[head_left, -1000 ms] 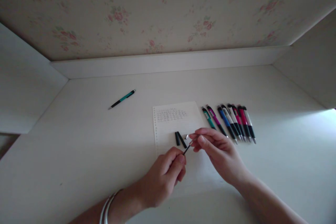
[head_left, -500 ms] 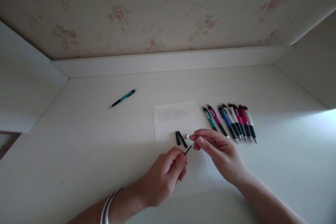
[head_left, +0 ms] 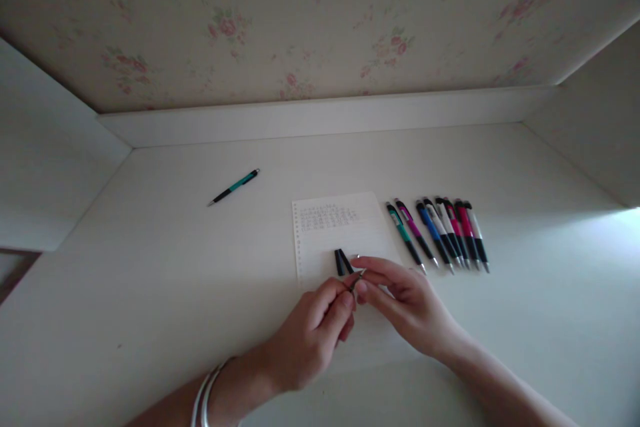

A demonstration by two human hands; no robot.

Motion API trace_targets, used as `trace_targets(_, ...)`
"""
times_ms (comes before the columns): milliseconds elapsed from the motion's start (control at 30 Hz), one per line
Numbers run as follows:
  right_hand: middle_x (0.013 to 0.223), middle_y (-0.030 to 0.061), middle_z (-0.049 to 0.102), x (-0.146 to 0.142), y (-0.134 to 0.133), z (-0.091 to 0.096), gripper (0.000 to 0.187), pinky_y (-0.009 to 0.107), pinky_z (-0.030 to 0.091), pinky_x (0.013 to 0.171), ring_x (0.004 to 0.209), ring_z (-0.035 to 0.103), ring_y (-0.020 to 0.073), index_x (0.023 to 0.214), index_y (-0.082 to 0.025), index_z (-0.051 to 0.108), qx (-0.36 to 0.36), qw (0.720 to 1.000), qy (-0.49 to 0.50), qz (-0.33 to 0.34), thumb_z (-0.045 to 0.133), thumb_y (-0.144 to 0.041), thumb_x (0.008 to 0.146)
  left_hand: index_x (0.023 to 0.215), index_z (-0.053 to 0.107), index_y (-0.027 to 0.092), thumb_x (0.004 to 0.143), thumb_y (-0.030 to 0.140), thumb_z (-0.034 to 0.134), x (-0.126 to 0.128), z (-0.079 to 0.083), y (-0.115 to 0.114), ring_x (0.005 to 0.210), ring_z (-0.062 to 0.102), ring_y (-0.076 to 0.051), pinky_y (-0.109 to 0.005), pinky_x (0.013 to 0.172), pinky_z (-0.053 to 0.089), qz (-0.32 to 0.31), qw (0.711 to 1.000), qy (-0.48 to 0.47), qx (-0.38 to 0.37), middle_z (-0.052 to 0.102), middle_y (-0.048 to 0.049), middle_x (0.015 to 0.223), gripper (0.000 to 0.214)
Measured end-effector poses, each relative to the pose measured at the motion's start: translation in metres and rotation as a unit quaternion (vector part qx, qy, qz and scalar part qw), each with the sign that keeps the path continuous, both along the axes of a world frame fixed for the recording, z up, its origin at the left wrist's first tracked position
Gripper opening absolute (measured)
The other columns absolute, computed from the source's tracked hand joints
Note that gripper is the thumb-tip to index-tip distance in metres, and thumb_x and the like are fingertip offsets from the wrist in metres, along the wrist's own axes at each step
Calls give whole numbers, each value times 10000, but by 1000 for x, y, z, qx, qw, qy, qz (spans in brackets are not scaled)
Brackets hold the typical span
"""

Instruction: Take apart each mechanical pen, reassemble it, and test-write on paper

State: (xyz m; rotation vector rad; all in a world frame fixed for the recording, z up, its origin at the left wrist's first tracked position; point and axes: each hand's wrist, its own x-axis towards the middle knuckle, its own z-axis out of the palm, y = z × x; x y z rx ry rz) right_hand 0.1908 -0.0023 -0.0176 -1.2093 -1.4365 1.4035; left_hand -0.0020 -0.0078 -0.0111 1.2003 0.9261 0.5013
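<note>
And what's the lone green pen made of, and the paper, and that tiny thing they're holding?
Green pen: probably smooth plastic, going by its even colour; the black lower part could be rubber.
Paper: seemingly matte paper, thin, flat, hole-punched along one edge.
Tiny held thing: dark and silvery, so perhaps metal, but too small to tell.

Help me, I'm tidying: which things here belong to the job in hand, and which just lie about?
Seemingly in the job:
slim rod, at left hand and right hand
two black pieces
hole-punched written sheet beneath them

Seemingly just lying about:
lone teal pen, left
row of pens, right
</note>
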Motion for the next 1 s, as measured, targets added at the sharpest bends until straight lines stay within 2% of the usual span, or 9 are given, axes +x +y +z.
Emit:
trace_targets(100, 984, 44, 801, 2, 1, 0, 337, 351, 594, 825, 876, 750, 207, 1233, -276, 660, 19, 1000, -19, 2, 683, -387, 916, 807, 466, 200, 1035, 535, 372, -1, 1, 0, 535, 376, -105, -268, 541, 298, -1, 1000, -7, -4, 445, 46, 636, 417)
trace_targets(200, 1009, 75, 774, 6, 5, 0, 279, 344, 590, 717, 853, 721, 217, 1214, -257, 655, 75, 990, -106, -61, 589, -381, 973, 780, 459, 200, 1033, 538, 377, -2, 2, 0, 538, 374, -105, -263, 522, 284, -2, 1000, -5, -22, 445, 42, 635, 430)
trace_targets(267, 1067, 101, 748, 7, 9, -1, 248, 389, 578, 770, 947, 688, 251, 1191, -241, 668, 162, 962, -207, -68, 569, -326, 980, 775, 454, 201, 1033, 543, 374, -2, 2, -1, 541, 372, -103, -257, 508, 274, -1, 1000, -3, -30, 444, 37, 652, 435)
trace_targets(367, 1205, 131, 697, 5, 12, -5, 257, 499, 526, 882, 1068, 634, 310, 1188, -231, 682, 277, 898, -342, -8, 598, -252, 946, 784, 454, 205, 1031, 539, 382, -1, 1, -2, 537, 357, -101, -250, 497, 265, 9, 999, -5, -36, 433, 41, 655, 422)
trace_targets(467, 1203, 140, 695, 3, 12, -9, 210, 516, 512, 866, 1044, 634, 317, 1123, -211, 705, 313, 861, -401, 17, 585, -237, 952, 780, 465, 203, 1028, 532, 399, -1, -1, -4, 529, 350, -99, -250, 494, 263, 23, 999, -13, -39, 433, 43, 645, 418)
trace_targets(567, 1131, 132, 717, 2, 11, -10, 188, 478, 523, 832, 978, 638, 295, 1067, -196, 715, 321, 853, -411, 10, 565, -216, 957, 770, 466, 200, 1024, 538, 406, 0, -4, -5, 528, 355, -99, -253, 495, 263, 27, 999, -17, -37, 433, 43, 637, 427)
trace_targets(733, 1069, 128, 729, 3, 13, -12, 212, 469, 532, 817, 922, 638, 288, 1049, -186, 718, 304, 865, -399, -18, 523, -185, 966, 791, 463, 200, 1028, 540, 394, -1, -3, -4, 536, 359, -97, -245, 493, 266, 16, 999, -12, -41, 439, 41, 649, 421)
trace_targets(833, 1082, 125, 725, 3, 14, -13, 205, 473, 520, 869, 966, 642, 288, 1052, -204, 706, 268, 901, -338, -46, 515, -209, 977, 790, 463, 201, 1027, 544, 391, -2, 0, -2, 541, 373, -100, -243, 497, 276, 8, 999, -3, -36, 448, 37, 649, 424)
trace_targets(1000, 940, 73, 736, 4, 15, -10, 223, 351, 525, 740, 860, 668, 225, 1101, -231, 661, 36, 982, -100, -154, 588, -390, 962, 759, 462, 199, 1026, 550, 384, -1, 4, 0, 511, 367, -97, -248, 494, 285, 0, 1000, 6, -21, 433, 46, 613, 448)
